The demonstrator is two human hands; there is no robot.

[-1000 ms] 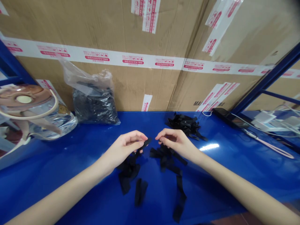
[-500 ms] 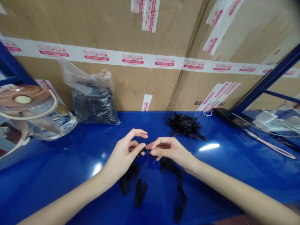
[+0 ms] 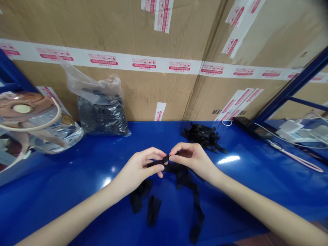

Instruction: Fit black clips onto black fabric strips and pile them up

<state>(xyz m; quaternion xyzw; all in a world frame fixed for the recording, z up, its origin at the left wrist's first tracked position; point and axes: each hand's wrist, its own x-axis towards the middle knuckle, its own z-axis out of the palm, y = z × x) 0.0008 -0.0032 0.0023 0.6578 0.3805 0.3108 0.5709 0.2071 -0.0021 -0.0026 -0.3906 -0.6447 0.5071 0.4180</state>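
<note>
Between my two hands, a black fabric strip [image 3: 166, 159] is pinched above the blue table. My left hand [image 3: 146, 164] grips its left part between thumb and fingers. My right hand [image 3: 191, 156] pinches its other end close by, fingertips nearly meeting the left ones. Below them a long black ribbon [image 3: 196, 205] trails toward the front edge. Shorter black pieces [image 3: 153, 210] lie under and in front of my left hand. Behind my right hand sits a tangled pile of black strips [image 3: 201, 135]. My fingers partly hide the held strip.
A clear plastic bag of black material [image 3: 102, 114] stands at the back left, beside a transparent water jug [image 3: 51, 126] with a pale strap. Large cardboard boxes [image 3: 159, 89] wall off the back of the blue table [image 3: 84, 177]. At right lie a phone [image 3: 252, 128], cables and white plugs [image 3: 292, 127].
My left hand's fingers have closed onto the black strip. My right hand has shifted slightly right and up, and more of the strip shows between the hands.
</note>
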